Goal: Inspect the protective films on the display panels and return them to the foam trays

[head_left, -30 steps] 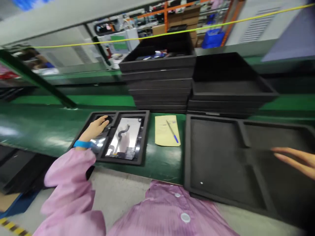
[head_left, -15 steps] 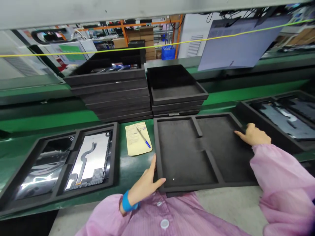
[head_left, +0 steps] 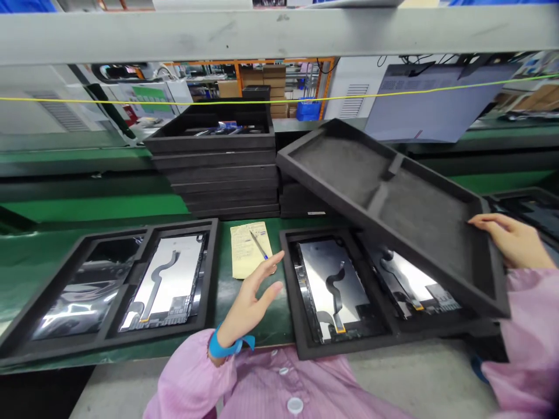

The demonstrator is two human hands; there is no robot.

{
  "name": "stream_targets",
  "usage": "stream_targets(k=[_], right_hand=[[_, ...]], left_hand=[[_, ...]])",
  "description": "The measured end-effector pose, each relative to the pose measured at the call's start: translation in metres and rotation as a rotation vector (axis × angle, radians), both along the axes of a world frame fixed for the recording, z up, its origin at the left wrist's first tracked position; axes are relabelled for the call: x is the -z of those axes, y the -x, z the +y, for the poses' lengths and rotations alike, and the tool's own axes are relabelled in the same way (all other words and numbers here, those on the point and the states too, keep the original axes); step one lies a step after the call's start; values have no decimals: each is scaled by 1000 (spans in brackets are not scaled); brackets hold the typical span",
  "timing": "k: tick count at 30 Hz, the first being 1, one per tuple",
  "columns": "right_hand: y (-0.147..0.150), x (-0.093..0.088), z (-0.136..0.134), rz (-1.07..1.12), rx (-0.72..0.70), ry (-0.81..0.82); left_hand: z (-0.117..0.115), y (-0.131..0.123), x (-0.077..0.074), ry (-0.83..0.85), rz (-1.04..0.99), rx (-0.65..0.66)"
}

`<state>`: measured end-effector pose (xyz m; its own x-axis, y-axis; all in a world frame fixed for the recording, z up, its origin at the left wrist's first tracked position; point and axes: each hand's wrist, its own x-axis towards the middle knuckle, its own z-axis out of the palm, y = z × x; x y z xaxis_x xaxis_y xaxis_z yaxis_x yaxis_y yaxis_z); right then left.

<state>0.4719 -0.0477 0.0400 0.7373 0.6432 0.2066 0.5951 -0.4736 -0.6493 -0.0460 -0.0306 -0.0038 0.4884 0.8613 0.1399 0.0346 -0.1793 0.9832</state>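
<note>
My right hand (head_left: 515, 237) grips the right end of a bare black foam tray (head_left: 428, 203), which hangs tilted above the bench, its far left corner over the back stack. Below it lies another black foam tray (head_left: 292, 308) holding two screen panels: the left panel (head_left: 327, 279) shows a curved ribbon cable, and the right panel (head_left: 419, 285) is partly covered by the raised tray. My left hand (head_left: 253, 299), a blue band on its wrist, hovers beside the lower tray's left edge with fingers spread and nothing in them.
Left on the green bench, a foam tray (head_left: 212, 273) carries a panel (head_left: 168, 279) and a glossy dark sheet (head_left: 91, 285). A pen (head_left: 259, 244) lies on a yellow note (head_left: 242, 253). Stacked foam trays (head_left: 218, 169) stand behind. Another loaded tray (head_left: 530, 209) sits far right.
My right hand has lifted the bare tray up and back from the front of the bench, uncovering the tray with two panels. My left hand has come off the tray's edge.
</note>
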Motion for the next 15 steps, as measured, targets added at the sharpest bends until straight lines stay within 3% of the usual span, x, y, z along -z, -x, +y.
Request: stream_targets(k=[5, 8, 12, 15], right_hand=[[31, -18, 68, 234, 166, -92], [62, -23, 109, 314, 149, -129], [117, -17, 156, 352, -137, -132], [166, 3, 169, 221, -430, -114]], left_hand=[[-3, 9, 12, -57, 162, -43], [-2, 6, 19, -61, 203, -24], [0, -2, 23, -72, 222, -25], [1, -3, 26, -53, 207, -54]])
